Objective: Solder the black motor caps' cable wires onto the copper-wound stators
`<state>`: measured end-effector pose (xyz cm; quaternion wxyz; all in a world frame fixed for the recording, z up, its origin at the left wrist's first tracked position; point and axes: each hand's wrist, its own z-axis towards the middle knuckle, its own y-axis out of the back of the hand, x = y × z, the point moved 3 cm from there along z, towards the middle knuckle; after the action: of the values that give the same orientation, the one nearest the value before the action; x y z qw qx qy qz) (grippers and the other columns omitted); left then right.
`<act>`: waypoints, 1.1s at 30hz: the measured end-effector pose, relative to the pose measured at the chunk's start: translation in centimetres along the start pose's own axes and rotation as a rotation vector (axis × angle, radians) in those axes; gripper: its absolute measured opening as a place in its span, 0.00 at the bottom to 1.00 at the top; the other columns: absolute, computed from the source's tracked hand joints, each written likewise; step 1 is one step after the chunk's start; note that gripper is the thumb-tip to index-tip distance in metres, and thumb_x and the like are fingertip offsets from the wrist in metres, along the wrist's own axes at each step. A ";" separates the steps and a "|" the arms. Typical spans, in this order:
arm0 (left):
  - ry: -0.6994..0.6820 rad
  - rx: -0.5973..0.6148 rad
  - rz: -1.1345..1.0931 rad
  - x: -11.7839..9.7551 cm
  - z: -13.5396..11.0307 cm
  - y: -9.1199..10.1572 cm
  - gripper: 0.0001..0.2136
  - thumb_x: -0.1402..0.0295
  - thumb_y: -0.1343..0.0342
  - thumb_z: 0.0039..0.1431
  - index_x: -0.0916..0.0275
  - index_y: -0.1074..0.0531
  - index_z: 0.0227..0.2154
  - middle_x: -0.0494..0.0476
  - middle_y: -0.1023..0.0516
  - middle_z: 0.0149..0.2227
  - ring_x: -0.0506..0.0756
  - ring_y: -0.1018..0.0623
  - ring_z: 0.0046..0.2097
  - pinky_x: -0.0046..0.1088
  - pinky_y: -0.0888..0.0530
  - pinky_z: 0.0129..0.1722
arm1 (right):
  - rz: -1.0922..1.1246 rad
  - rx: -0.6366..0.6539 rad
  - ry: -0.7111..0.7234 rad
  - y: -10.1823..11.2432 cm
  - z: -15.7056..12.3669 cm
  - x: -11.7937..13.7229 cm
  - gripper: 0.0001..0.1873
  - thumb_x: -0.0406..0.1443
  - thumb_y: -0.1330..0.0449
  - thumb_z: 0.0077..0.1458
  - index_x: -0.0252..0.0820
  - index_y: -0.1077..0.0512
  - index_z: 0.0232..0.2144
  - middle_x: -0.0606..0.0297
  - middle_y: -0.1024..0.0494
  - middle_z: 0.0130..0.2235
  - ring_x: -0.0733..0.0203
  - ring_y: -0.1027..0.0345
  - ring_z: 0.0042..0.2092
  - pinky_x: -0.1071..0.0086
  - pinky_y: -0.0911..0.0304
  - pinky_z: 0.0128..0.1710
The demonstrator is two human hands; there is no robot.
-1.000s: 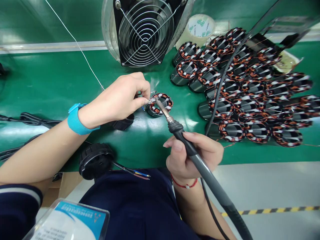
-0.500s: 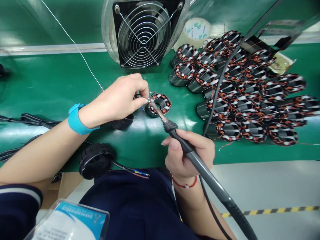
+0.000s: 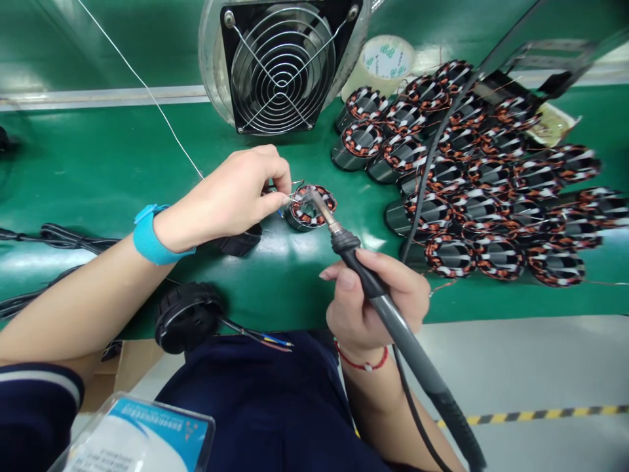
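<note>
A small motor stator (image 3: 310, 208) with copper windings lies on the green bench (image 3: 98, 164) in the middle. My left hand (image 3: 236, 193), with a blue wristband, pinches a thin solder wire (image 3: 142, 82) against the stator's left rim. My right hand (image 3: 376, 298) grips a soldering iron (image 3: 366, 282) like a pen. The iron's metal tip rests on the stator's top edge, beside my left fingertips. The iron's black cable runs down past my right wrist.
Many finished stators (image 3: 472, 177) are heaped at the right. A wire-guarded fan (image 3: 284, 62) and a tape roll (image 3: 386, 59) stand at the back. Black round parts (image 3: 189, 314) with cables lie at the near left edge.
The soldering iron's tip has shifted slightly right along the stator's top edge, and my right hand moved a little right with it. My left hand stays pinched in place.
</note>
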<state>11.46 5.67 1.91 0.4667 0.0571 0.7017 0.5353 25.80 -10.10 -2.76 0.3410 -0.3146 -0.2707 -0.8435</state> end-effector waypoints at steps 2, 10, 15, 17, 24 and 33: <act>-0.017 0.000 0.002 -0.1 0.0 0.0 0.05 0.70 0.44 0.57 0.64 0.26 0.30 0.55 0.25 0.35 0.53 0.26 0.38 0.30 0.30 0.43 | -0.030 0.033 -0.006 0.0 0.1 -0.2 0.19 0.32 0.37 0.57 0.48 0.29 0.51 0.67 0.19 0.37 0.59 0.23 0.30 0.63 0.23 0.32; -0.039 0.006 0.022 0.1 0.0 0.1 0.07 0.68 0.46 0.59 0.64 0.25 0.30 0.56 0.25 0.35 0.53 0.26 0.38 0.30 0.30 0.41 | 0.018 0.230 -0.120 -1.2 3.7 -0.4 0.21 0.33 0.46 0.65 0.53 0.36 0.58 0.65 0.21 0.48 0.56 0.23 0.47 0.58 0.24 0.48; -0.047 -0.019 0.011 0.3 0.0 0.0 0.06 0.68 0.46 0.58 0.64 0.26 0.30 0.55 0.25 0.35 0.53 0.26 0.37 0.30 0.30 0.40 | -0.084 0.369 -0.146 -2.3 4.8 -0.7 0.23 0.33 0.43 0.61 0.53 0.36 0.58 0.64 0.23 0.51 0.51 0.29 0.55 0.49 0.35 0.59; -0.046 -0.031 0.005 0.3 0.0 -0.1 0.06 0.69 0.46 0.58 0.64 0.26 0.29 0.55 0.25 0.34 0.53 0.26 0.36 0.30 0.30 0.39 | -0.093 0.376 -0.178 -2.8 4.3 -0.9 0.25 0.32 0.42 0.60 0.53 0.37 0.58 0.63 0.24 0.52 0.51 0.29 0.55 0.49 0.35 0.58; -0.046 -0.043 -0.017 0.3 0.0 -0.2 0.06 0.70 0.46 0.57 0.64 0.26 0.29 0.55 0.26 0.34 0.53 0.27 0.36 0.31 0.29 0.40 | -0.095 0.308 -0.196 -3.6 3.5 -1.0 0.23 0.33 0.43 0.60 0.51 0.37 0.57 0.64 0.23 0.47 0.54 0.27 0.49 0.52 0.36 0.56; -0.049 -0.037 -0.051 0.1 -0.1 -0.1 0.06 0.73 0.48 0.57 0.65 0.26 0.29 0.55 0.26 0.33 0.53 0.26 0.36 0.31 0.30 0.40 | -0.212 0.293 -0.067 -5.5 3.7 0.4 0.23 0.30 0.43 0.58 0.49 0.35 0.55 0.67 0.22 0.38 0.55 0.29 0.44 0.55 0.37 0.52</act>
<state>11.41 5.63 1.80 0.4981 0.0437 0.6813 0.5346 22.81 -4.33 -1.38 0.2832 -0.2594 -0.4334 -0.8152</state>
